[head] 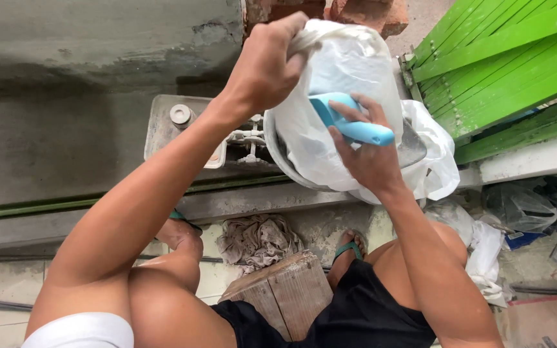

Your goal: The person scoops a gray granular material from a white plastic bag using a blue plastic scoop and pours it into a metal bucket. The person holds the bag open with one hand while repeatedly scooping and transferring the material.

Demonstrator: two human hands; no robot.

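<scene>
Scooping step: thin white plastic bag held bunched in clenched left hand; blue-handled trowel grasped by right hand. Steady bag mouth needed.

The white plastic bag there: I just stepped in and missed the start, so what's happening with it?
A seated person's left hand grips the gathered top of a white plastic bag, holding it up. The right hand holds a trowel with a light blue plastic handle against the bag's side, its grey blade pointing down to the right. The bag hangs over a round pale bucket lined with more plastic. A crumpled grey rag lies on the floor by the feet.
</scene>
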